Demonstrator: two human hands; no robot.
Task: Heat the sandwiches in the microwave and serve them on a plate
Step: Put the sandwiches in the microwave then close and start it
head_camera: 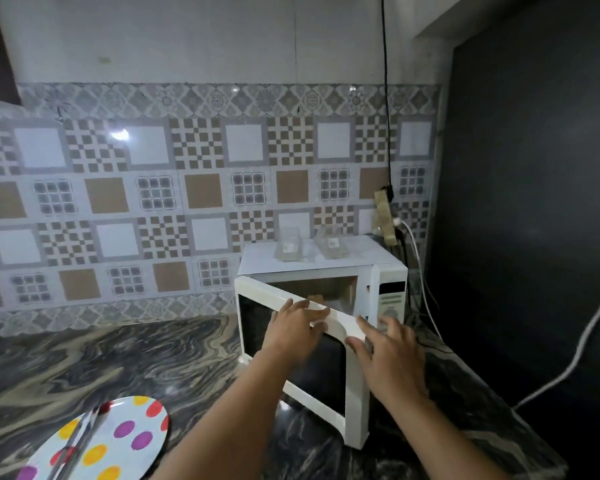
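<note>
Microwave: we see a white microwave oven [321, 268] on the dark marbled countertop [118, 358], its door [302, 355] swung partly open toward us.
Left hand: our left hand [293, 332] rests on the door's top edge, fingers extended over the rim.
Right hand: our right hand [392, 355] meets the door's upper right corner, fingers spread and nearly straight, thumb against the edge.
Sandwiches: something tan shows inside the cavity behind the left fingertips; we cannot tell what it is.
Plate: a white plate with coloured dots [111, 441] sits at lower left, tongs [78, 434] lying across it.
On top: two clear plastic containers [288, 249] stand on the oven.
Wall: a patterned tile backsplash [153, 202], with a power strip [386, 216] right of the oven.
</note>
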